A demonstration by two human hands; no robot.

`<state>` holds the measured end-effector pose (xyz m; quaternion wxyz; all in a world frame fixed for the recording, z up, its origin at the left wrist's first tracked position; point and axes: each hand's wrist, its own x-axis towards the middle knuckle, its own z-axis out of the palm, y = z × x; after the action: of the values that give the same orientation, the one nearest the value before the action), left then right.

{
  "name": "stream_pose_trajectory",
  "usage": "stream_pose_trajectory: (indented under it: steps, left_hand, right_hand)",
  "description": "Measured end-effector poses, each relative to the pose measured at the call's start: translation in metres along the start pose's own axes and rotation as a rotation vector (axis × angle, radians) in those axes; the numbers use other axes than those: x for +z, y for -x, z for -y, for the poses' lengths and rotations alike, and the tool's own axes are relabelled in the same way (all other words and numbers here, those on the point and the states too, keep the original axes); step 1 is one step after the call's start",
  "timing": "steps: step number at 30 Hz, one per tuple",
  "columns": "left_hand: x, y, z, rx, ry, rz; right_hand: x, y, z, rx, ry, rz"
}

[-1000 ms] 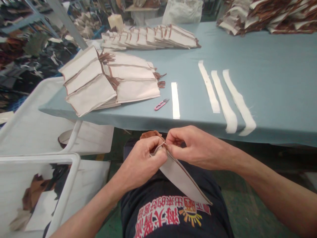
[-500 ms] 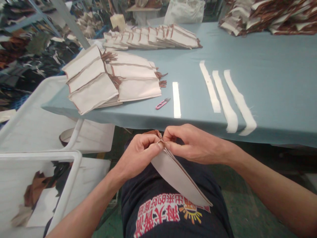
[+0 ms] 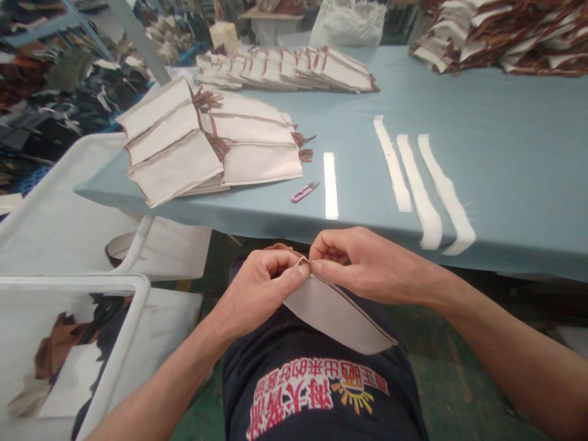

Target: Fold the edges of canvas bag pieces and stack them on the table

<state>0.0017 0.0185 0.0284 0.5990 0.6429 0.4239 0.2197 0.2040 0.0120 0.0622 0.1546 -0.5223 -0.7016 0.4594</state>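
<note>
- The brown-edged pale piece (image 3: 342, 318) lies slantwise above the person's lap, in front of the table (image 3: 519, 159), its far corner pointing down and to the right
- Left hand (image 3: 271, 282): thumb and forefinger pinched together, with no visible gap, on the piece's upper edge
- Right hand (image 3: 362, 263): thumb and forefinger closed on the same edge, just beside the left; whether a thread is caught there too is too small to tell
- Possible fault: the edge layers could slip out of line if either pinch loosened, since the pinches alone appear to hold that end
- Possible fault: the free end, unsupported by either hand, could swing and twist the seam, or catch on the dark garment (image 3: 316, 398) below
- Nearby: pink snips (image 3: 305, 192) lie beside a short white strip (image 3: 331, 187); three longer strips (image 3: 420, 190) lie farther right
- Beyond: overlapping tasselled panels (image 3: 184, 150) at left, a fanned row of panels (image 3: 285, 67) behind them, and a brown-and-white heap (image 3: 505, 33) at far right
- Obstacles: the table's front edge stands between lap and snips; a white tub (image 3: 142, 288) crowds the left forearm's side
</note>
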Motion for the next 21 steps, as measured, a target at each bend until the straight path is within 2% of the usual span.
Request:
stream_pose_trajectory:
  steps: [4, 13, 17, 21]
  left_hand:
    - [0.002, 0.002, 0.002, 0.029, -0.026, -0.042]
    - [0.014, 0.003, -0.001, 0.033, -0.115, -0.114]
    - [0.018, 0.005, -0.001, 0.030, -0.193, -0.175]
    - [0.012, 0.005, 0.000, 0.019, -0.169, -0.164]
  right_hand:
    - [0.001, 0.001, 0.005, 0.011, 0.112, -0.064]
    - [0.002, 0.004, 0.014, 0.106, 0.242, -0.068]
    - [0.004, -0.003, 0.002, 0.125, 0.093, 0.011]
    - [0.005, -0.007, -0.014, 0.116, -0.091, 0.112]
